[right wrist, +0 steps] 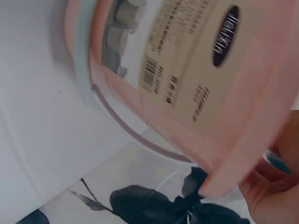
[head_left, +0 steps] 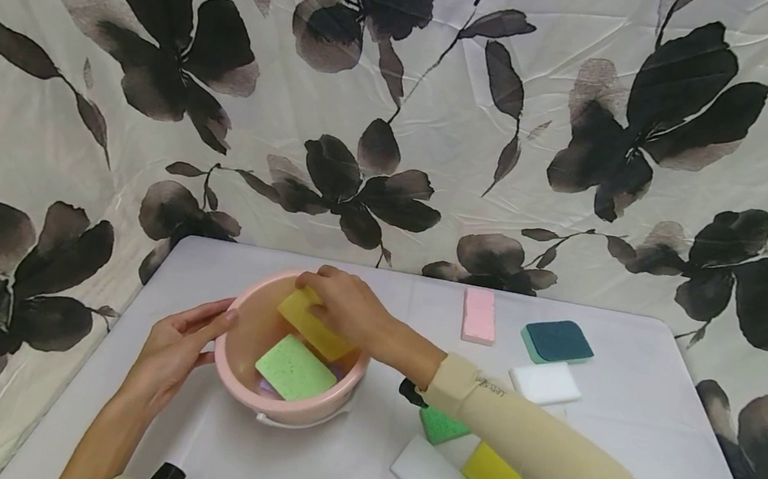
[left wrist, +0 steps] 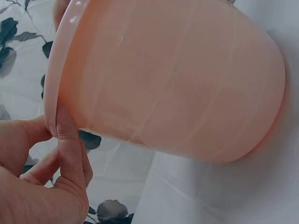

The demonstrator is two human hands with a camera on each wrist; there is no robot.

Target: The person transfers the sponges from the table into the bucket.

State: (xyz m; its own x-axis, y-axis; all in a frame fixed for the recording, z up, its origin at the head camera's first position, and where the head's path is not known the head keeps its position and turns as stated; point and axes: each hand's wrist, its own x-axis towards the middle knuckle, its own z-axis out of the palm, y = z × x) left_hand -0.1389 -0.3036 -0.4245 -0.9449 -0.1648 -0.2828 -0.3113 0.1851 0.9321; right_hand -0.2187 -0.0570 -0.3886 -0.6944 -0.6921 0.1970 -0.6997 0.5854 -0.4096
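Yellow sponge [head_left: 315,325] half hidden under right hand [head_left: 345,308]; bucket [head_left: 239,379] bottom obscured.

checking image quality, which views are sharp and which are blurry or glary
Head view: even light, sharp, slight wide-angle bend at the edges. Left wrist view: pink bowl close and soft, faint highlights. Right wrist view: label blurred, print unreadable.

The pink bucket [right wrist: 196,93] has a tan label [right wrist: 196,60] with a barcode and a dark oval logo, but the print's too blurry to read. There's tiny lettering on the beige sleeve [head_left: 489,384] too, also unreadable.
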